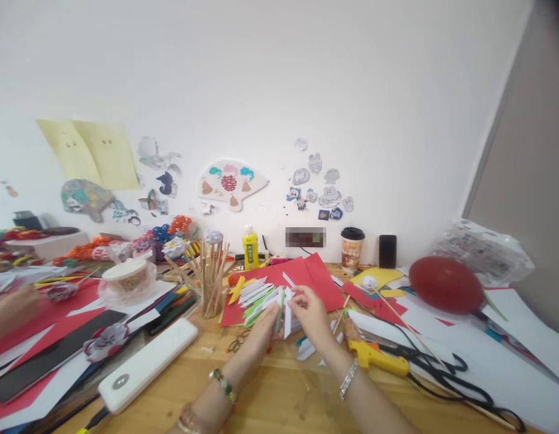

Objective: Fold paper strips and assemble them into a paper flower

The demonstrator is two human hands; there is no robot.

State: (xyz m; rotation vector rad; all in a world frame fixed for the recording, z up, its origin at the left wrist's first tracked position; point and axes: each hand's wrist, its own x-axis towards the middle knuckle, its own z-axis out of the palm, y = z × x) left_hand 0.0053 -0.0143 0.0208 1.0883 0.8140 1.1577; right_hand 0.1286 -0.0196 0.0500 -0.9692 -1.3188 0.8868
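Observation:
In the head view my left hand is closed around folded green and white paper pieces. My right hand pinches a white paper strip right beside them, its fingertips close to my left thumb. Just behind the hands, a pile of folded paper pieces in white, green and yellow lies on red paper. Below my right wrist are more small white folded pieces, partly hidden by the arm.
A yellow glue gun and black scissors lie to the right. On the left stand a jar of wooden sticks and a white power bank. Farther back are a yellow bottle and a lidded cup. Another person's hand shows far left.

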